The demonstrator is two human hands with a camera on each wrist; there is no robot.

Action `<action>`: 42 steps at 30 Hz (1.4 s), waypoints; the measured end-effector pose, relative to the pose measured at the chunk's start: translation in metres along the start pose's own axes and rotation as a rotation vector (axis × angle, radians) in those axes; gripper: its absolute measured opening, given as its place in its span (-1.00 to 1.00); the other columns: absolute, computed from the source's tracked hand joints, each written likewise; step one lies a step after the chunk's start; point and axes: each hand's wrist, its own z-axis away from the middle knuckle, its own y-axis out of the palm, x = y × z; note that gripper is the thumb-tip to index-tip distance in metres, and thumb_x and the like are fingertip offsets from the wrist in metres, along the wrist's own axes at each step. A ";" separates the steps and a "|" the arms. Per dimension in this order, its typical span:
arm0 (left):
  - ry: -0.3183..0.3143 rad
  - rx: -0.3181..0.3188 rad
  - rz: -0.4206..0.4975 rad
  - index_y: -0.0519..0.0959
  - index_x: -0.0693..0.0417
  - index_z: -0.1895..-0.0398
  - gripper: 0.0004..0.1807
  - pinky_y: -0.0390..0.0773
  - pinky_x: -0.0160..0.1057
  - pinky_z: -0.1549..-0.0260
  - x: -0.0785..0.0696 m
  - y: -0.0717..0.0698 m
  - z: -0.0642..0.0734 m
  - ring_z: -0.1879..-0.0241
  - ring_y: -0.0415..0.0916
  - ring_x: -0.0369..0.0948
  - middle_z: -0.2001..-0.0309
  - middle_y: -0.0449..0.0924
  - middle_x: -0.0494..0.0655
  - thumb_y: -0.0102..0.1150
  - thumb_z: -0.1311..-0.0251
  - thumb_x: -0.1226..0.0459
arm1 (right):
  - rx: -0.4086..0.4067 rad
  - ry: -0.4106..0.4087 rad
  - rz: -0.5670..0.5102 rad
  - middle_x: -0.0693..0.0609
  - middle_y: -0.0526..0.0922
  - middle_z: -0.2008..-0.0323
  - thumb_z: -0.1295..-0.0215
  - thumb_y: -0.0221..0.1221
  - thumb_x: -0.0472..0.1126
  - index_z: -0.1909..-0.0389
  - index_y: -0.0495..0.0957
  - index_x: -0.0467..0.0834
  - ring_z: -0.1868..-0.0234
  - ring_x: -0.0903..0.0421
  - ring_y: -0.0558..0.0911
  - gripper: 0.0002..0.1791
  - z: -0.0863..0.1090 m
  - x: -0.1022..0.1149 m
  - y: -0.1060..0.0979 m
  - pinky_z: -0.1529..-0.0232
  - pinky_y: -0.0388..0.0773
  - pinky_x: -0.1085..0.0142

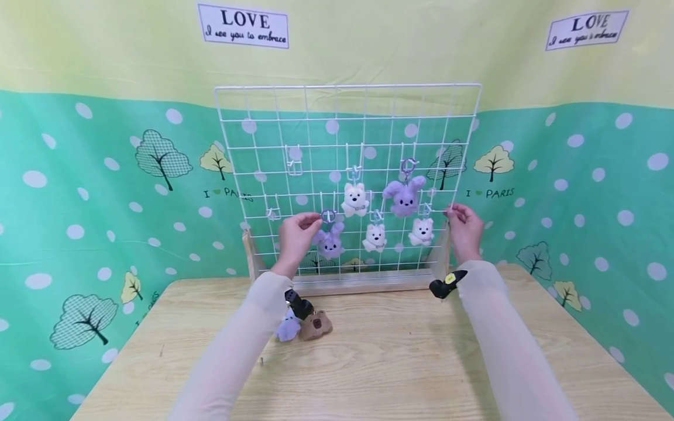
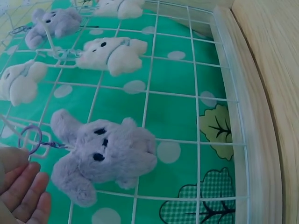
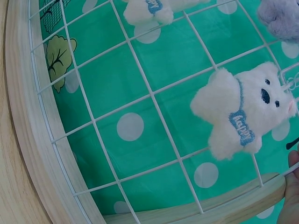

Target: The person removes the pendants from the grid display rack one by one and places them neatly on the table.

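At far left on the white wire rack [image 1: 347,86], a white hook [image 1: 272,214], with a second hook [image 1: 295,166] higher up and a little to the right. Below, on the tabletop [image 1: 379,362], a bluish plush [image 1: 287,328] and a brown plush [image 1: 317,326] side by side, partly behind a black wrist device [image 1: 299,304]. Above these, at the rack, the left hand [image 1: 299,237], fingers [image 2: 33,189] loosely extended, just beside the purple ring [image 2: 19,138] of the lower lavender rabbit [image 1: 330,244], hanging on the rack; cannot tell whether touching the ring. Hanging farther right, an upper white plush [image 1: 355,197], a lower white plush [image 1: 375,238], then, higher, the upper lavender rabbit [image 1: 404,200], and below it to the right, a rightmost white plush [image 1: 422,232]. At far right, the right hand [image 1: 466,231], fingers pinching the rack's side edge.
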 end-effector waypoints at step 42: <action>0.018 -0.054 0.198 0.60 0.20 0.27 -0.82 0.51 -0.42 0.36 -0.007 -0.001 0.009 0.36 0.50 -0.24 0.30 0.63 0.04 0.26 -0.17 0.25 | 0.003 -0.019 0.009 -0.11 0.56 -0.07 -0.37 0.07 -0.16 -0.12 0.44 -0.25 -0.03 0.17 0.55 -0.63 0.001 -0.004 0.000 -0.17 0.41 0.32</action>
